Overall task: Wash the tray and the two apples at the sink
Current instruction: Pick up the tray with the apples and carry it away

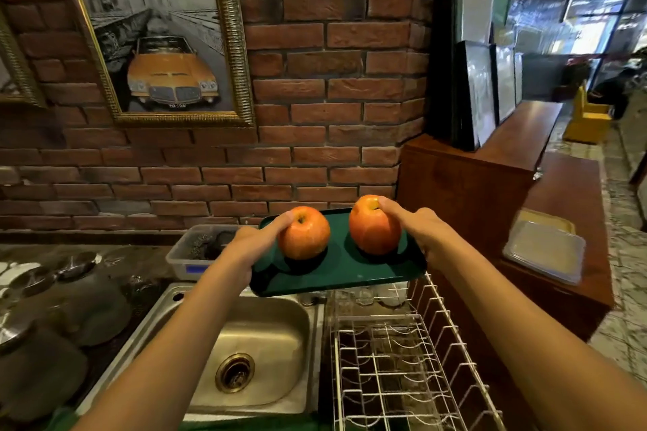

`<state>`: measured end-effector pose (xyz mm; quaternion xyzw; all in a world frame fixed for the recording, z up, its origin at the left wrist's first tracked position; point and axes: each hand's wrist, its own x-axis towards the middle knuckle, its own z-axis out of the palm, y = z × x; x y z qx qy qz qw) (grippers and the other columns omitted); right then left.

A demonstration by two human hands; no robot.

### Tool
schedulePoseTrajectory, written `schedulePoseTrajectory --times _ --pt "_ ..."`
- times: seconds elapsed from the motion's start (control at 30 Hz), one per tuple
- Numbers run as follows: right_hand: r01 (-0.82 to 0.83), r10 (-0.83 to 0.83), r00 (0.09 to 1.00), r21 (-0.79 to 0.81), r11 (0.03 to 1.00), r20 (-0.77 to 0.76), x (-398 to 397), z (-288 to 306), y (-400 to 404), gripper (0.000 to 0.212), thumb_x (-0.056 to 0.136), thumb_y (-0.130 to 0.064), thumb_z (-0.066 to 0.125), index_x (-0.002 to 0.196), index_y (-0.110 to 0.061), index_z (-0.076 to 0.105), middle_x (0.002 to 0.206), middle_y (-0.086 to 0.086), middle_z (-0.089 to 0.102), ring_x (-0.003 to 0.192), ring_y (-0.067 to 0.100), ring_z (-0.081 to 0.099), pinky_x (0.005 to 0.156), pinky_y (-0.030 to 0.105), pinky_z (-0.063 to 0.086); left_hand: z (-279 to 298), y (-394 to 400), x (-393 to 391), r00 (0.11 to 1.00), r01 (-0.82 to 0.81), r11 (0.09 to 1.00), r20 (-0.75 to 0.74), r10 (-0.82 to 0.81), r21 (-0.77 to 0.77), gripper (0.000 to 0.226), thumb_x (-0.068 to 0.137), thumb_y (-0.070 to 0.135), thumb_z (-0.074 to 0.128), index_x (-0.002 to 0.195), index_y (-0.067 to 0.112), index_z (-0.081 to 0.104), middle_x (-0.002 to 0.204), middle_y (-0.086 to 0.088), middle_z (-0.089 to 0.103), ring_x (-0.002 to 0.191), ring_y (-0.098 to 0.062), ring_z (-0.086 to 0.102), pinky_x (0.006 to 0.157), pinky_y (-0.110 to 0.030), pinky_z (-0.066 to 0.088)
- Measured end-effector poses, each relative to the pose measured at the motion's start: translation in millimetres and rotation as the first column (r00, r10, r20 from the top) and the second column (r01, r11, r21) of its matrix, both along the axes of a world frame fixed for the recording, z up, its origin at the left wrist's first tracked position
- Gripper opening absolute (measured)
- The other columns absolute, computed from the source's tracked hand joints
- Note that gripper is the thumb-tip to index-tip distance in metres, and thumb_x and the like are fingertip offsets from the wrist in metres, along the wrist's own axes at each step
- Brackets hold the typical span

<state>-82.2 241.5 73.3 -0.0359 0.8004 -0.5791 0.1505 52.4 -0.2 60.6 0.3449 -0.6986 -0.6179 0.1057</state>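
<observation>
Both hands are carrying the tray [336,273] over the sink [259,336]: left grip [252,245] and right grip [420,227] clasping its ends, thumbs steadying the apples [304,233]. Stiff and light, probably; round fruit could roll.

Fingers under tray [336,273] hidden; tub [189,255] contents blurry; pots [52,308] cut off left.

Dim warm indoor light, soft blur throughout, wide-angle bend at edges (bkgd right glary).
</observation>
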Motion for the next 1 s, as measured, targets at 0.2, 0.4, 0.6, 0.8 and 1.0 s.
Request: schedulePoseTrajectory --times 0.2,0.4,0.6,0.8,1.0 --pt "0.062 -0.062 0.998 0.007 0.998 0.013 -18.0 -10.0 35.1 0.102 0.079 -0.066 0.068 0.15 -0.001 0.032 0.152 0.021 0.039 0.132 0.042 0.045 0.101 0.052 0.046 -2.6 32.8 -27.6 1.0 0.012 1.0 0.017 -0.012 -0.004 0.131 0.037 0.083 0.072 0.144 0.011 0.046 0.142 -0.014 0.053 0.119 -0.038 0.054 0.091 -0.049 0.051" --pt "0.092 -0.093 0.995 0.033 0.995 0.032 -30.5 -20.2 63.3 0.103 0.077 -0.068 0.068 0.149 -0.003 0.034 0.15 0.021 0.041 0.128 0.042 0.048 0.094 0.051 0.05 -17.4 54.6 -47.6 0.997 0.063 0.998 0.038 -0.062 -0.03 0.115 0.055 0.079 0.073 0.143 0.009 0.047 0.144 -0.014 0.051 0.123 -0.039 0.052 0.101 -0.055 0.048" --pt "0.105 -0.107 0.992 0.033 0.994 0.067 -37.1 -35.3 82.5 0.102 0.077 -0.068 0.069 0.149 -0.003 0.035 0.147 0.021 0.044 0.124 0.041 0.051 0.081 0.045 0.049 -30.2 70.9 -61.8 0.996 0.075 0.997 0.055 -0.074 -0.023 0.113 0.067 0.073 0.073 0.15 0.006 0.036 0.151 -0.017 0.043 0.132 -0.04 0.046 0.106 -0.055 0.044" --pt "0.114 -0.117 0.989 0.036 0.993 0.093 -39.2 -53.4 89.4 0.105 0.075 -0.068 0.07 0.149 -0.003 0.034 0.149 0.02 0.042 0.127 0.04 0.047 0.08 0.043 0.043 -45.8 79.3 -65.7 0.994 0.058 0.998 0.09 -0.056 -0.023 0.121 0.065 0.072 0.075 0.157 0.014 0.021 0.155 -0.017 0.04 0.134 -0.041 0.045 0.106 -0.056 0.044" --pt "0.104 -0.108 0.988 0.042 0.994 0.113 -40.2 -69.1 91.0 0.101 0.073 -0.07 0.07 0.143 -0.003 0.041 0.135 0.019 0.052 0.108 0.036 0.057 0.059 0.033 0.047 -57.3 79.6 -64.6 0.988 0.068 0.998 0.136 -0.068 0.002 0.112 0.064 0.074 0.074 0.149 0.009 0.04 0.149 -0.017 0.046 0.13 -0.039 0.047 0.103 -0.053 0.046"
